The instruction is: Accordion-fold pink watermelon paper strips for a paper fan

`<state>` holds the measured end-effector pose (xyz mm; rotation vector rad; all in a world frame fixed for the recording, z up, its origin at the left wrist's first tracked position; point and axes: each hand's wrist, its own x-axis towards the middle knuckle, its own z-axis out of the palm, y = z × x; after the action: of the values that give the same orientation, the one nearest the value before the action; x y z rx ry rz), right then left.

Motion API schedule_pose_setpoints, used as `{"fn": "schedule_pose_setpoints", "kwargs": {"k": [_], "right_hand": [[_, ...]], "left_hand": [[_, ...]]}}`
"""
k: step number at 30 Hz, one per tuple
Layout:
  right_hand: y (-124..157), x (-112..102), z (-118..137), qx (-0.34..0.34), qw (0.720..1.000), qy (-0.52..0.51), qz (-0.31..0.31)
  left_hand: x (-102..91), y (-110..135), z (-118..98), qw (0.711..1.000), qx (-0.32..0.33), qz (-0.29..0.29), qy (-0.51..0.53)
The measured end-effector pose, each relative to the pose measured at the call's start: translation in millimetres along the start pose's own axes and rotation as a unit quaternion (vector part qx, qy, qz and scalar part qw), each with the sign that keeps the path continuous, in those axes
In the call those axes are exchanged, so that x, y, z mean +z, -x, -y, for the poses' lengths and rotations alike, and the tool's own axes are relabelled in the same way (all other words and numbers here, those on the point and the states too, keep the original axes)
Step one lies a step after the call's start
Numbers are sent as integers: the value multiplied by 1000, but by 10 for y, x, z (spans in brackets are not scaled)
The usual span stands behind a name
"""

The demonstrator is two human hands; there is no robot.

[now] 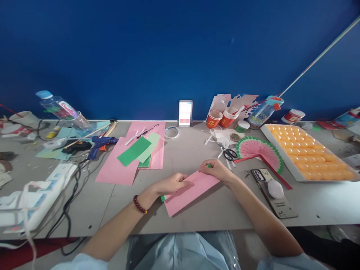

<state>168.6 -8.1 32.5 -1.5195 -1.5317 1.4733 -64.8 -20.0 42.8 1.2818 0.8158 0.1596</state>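
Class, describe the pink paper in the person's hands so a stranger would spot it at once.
Find the grey table below the blue wall. Toward its near edge, the left hand and right hand hold the pink paper. Unlike the pink sheets lying further left, this one is gripped, with bits of green showing at its edge.

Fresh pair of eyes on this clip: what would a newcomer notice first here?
Probably the pink sheet held in the left hand and right hand at the front middle of the table. Next, the rows of glossy orange domes on the far right, with a pink-and-green pleated fan just left of them. Behind everything, the deep blue wall fills the upper view.
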Motion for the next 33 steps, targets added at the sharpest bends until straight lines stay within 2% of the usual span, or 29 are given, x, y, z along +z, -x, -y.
{"fn": "schedule_pose_setpoints", "kwargs": {"k": [2,7,15,18,21,25,28,30,33], "right_hand": [[-14,-61,-22,4,1000,-16,-18],[-23,-114,-48,11,998,-49,-42],[-34,-113,-40,-22,998,-11,-64],[-66,-177,-91,-24,996,2,-89],[-92,-221,-130,-15,995,-4,-103],[-87,-231,-118,-13,994,-34,-98],[-67,-261,-113,-12,995,-77,-65],[-58,-297,-128,-17,994,-101,-42],[-54,-344,-161,-14,992,-121,-37]], "left_hand": [[-86,29,-27,1000,8,-2,-17],[-281,74,-40,994,27,-61,-86],[-337,74,-28,997,16,-42,-56],[-407,85,-26,995,29,-75,-53],[-482,87,-9,989,43,-134,-38],[-531,67,21,978,47,-199,-31],[-540,77,9,972,54,-223,-53],[-548,107,-22,972,64,-220,-48],[-564,161,-68,979,75,-186,-19]]}}
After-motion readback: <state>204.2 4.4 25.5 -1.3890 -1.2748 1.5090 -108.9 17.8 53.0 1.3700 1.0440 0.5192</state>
